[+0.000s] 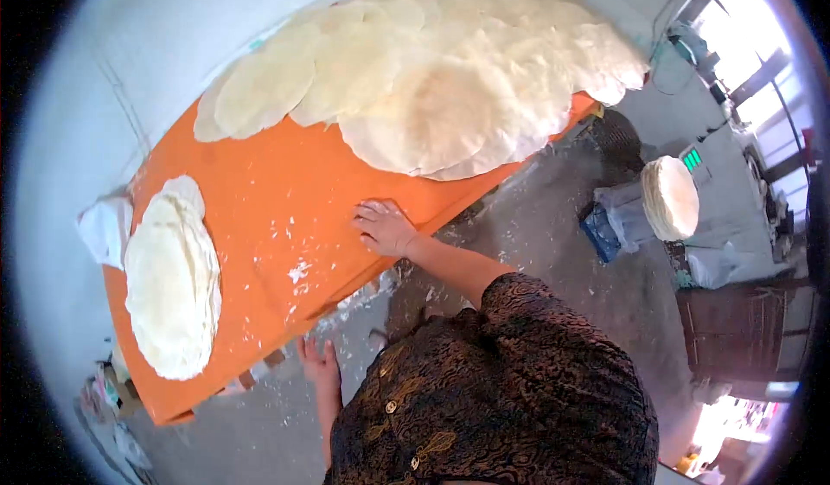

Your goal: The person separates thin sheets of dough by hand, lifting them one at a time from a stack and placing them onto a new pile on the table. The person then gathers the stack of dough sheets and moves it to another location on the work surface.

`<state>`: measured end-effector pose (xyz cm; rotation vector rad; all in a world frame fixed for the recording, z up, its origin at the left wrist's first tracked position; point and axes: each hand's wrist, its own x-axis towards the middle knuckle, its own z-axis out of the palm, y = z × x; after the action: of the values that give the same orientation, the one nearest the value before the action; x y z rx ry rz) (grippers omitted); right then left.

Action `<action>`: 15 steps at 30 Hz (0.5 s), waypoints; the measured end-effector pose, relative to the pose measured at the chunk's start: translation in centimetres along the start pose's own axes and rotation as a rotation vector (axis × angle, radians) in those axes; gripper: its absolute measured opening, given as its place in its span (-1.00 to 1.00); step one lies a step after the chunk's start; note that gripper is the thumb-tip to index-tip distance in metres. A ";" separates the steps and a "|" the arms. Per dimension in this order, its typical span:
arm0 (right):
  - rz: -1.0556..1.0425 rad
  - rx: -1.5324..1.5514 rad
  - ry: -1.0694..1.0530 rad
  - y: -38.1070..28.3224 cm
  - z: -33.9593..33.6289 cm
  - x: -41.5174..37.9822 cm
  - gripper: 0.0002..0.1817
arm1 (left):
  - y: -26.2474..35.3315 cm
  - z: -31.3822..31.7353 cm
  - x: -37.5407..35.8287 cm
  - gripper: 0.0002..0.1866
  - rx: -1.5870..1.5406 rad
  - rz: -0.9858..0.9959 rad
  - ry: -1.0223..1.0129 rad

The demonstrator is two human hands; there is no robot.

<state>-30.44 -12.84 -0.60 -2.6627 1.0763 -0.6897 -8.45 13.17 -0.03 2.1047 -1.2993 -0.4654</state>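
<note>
My right hand point(385, 227) lies flat on the orange tabletop point(259, 200) near its front edge, fingers stretched out and nothing held. Just past its fingertips are white crumbs and flour specks. My left hand point(320, 364) hangs beside the table edge, fingers apart and holding nothing that I can see. Beyond my right hand, many thin round flatbreads point(458, 113) overlap across the far part of the table. A stack of flatbreads point(173, 282) sits at the table's left end, away from both hands.
Another round flatbread stack point(670, 198) stands on a support wrapped in clear plastic to the right. A white cloth or bag point(105, 230) is at the table's left corner. Grey floor point(553, 243) with scattered white bits runs along the table. Windows point(743, 31) are at upper right.
</note>
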 end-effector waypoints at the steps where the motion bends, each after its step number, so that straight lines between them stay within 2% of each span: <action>1: 0.003 0.001 0.023 -0.1 -0.2 -0.1 -0.63 | -2.9 0.4 -0.7 -0.61 -0.038 -0.043 -0.013; 3: 0.007 0.012 0.069 -0.7 -0.3 0.1 -0.66 | -5.4 -0.7 -2.0 -0.65 -0.096 -0.157 -0.109; 6: 0.123 0.032 0.030 -1.5 1.0 0.6 -0.70 | -7.1 -2.7 -4.0 -0.69 -0.289 -0.232 -0.089; 9: 0.495 0.047 -0.065 -5.5 1.2 2.2 -0.72 | -13.7 -3.4 -6.5 -0.69 -0.273 -0.225 -0.017; 12: 0.594 -0.085 0.104 -8.5 4.1 2.2 -0.69 | -18.7 -5.2 -8.1 -0.70 -0.478 -0.327 -0.025; 14: 0.635 -0.123 0.171 -11.3 4.1 1.7 -0.67 | -26.0 -5.3 -8.5 -0.69 -0.453 -0.248 -0.087; 15: 0.643 -0.134 0.201 -12.6 4.2 1.8 -0.66 | -26.2 -6.6 -8.9 -0.68 -0.449 -0.238 -0.083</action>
<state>-19.57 -5.03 0.58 -2.1518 1.9565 -0.7659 8.97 31.76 -12.63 1.8737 -0.8843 -0.8679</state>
